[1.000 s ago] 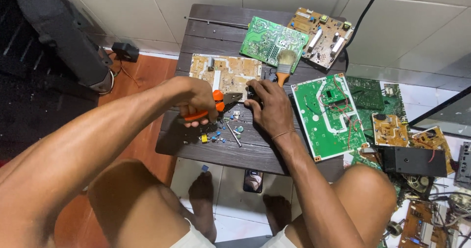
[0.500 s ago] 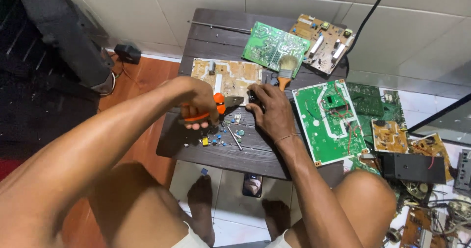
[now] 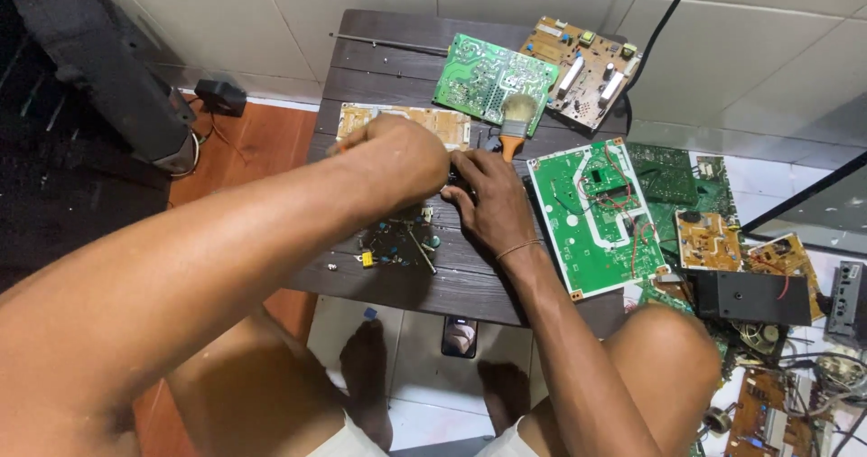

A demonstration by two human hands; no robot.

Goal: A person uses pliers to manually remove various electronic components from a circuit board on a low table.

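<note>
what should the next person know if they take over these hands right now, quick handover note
Left hand: closed over the near edge of the tan circuit board; whatever it grips is hidden.
Right hand: pressed on the dark wooden table beside the left, fingers on a small dark part.
Loose small components lie on the table below the hands. A brush rests on the green board; a large green board overhangs the right edge.
Done: some parts appear removed. Left: cannot tell how much.

A dark wooden table bears green circuit boards, a tan board, a brush; small loose components.
</note>
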